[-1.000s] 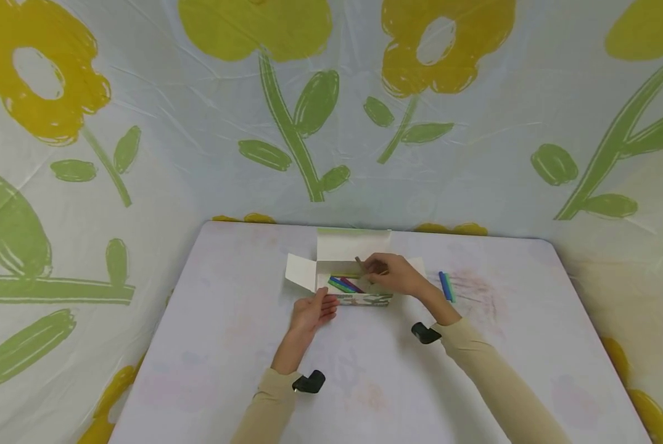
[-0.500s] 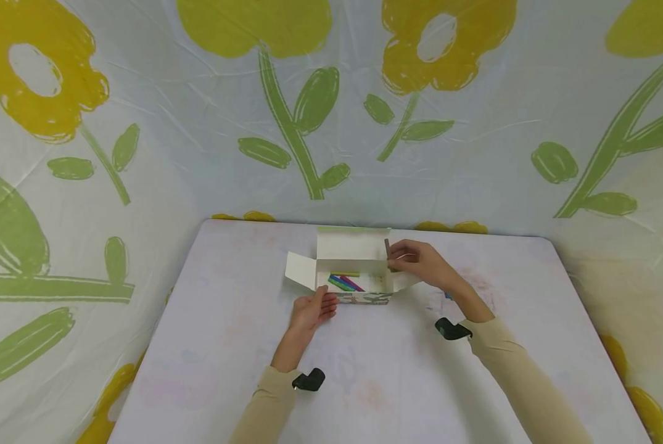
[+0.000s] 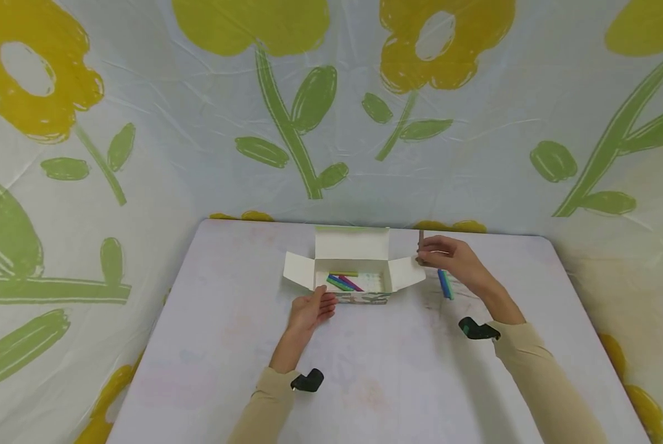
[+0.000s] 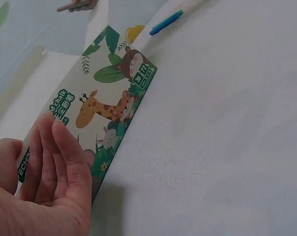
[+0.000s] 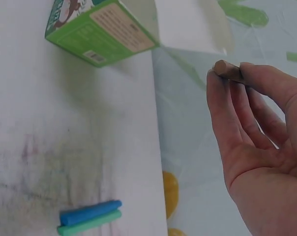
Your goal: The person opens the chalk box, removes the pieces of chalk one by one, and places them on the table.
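Observation:
An open chalk box [image 3: 353,280] with animal pictures on its front [image 4: 109,105] sits mid-table, flaps spread, with several coloured chalk sticks [image 3: 343,282] inside. My left hand [image 3: 311,310] rests with straight fingers against the box's front left corner [image 4: 55,167]. My right hand [image 3: 448,256] hovers to the right of the box and pinches a brown chalk stick [image 3: 421,238] [image 5: 227,69] between thumb and fingers. A blue and a green chalk stick [image 3: 445,284] [image 5: 89,216] lie side by side on the table under that hand.
The white table [image 3: 375,370] bears faint chalk smudges [image 5: 45,157] near the loose sticks. A flower-printed sheet [image 3: 309,111] rises right behind the table's far edge and along both sides.
My right hand has lifted the brown chalk out of the box and carried it rightward past the right flap. The left hand has stayed at the box.

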Available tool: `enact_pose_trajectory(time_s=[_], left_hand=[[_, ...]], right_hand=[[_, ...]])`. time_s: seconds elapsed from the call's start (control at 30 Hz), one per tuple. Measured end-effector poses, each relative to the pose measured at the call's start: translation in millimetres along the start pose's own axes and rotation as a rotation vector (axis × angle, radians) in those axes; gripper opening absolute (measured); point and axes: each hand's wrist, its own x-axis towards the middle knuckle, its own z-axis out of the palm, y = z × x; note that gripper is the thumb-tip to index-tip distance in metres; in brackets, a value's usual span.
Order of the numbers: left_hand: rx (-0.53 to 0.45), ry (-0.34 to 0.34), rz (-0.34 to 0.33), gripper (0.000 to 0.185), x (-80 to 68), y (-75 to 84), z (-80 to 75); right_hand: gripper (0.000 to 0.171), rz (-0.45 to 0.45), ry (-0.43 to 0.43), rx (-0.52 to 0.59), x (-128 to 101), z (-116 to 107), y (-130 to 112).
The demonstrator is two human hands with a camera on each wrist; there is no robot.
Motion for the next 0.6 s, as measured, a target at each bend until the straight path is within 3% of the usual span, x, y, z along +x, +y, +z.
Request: enact_pose_trajectory(time_s=[0.23,0.6], left_hand=[[0.007,0.009,-0.003,0.038,1.1,-1.4,-1.4],[0.012,0.007,0.004,0.039,1.5,-1.6,0.5]], right_hand=[[0.054,0.058,0.040,0.032,-9,-17,20],[0.055,0.091,0.098,-0.007,-26,-33,54]])
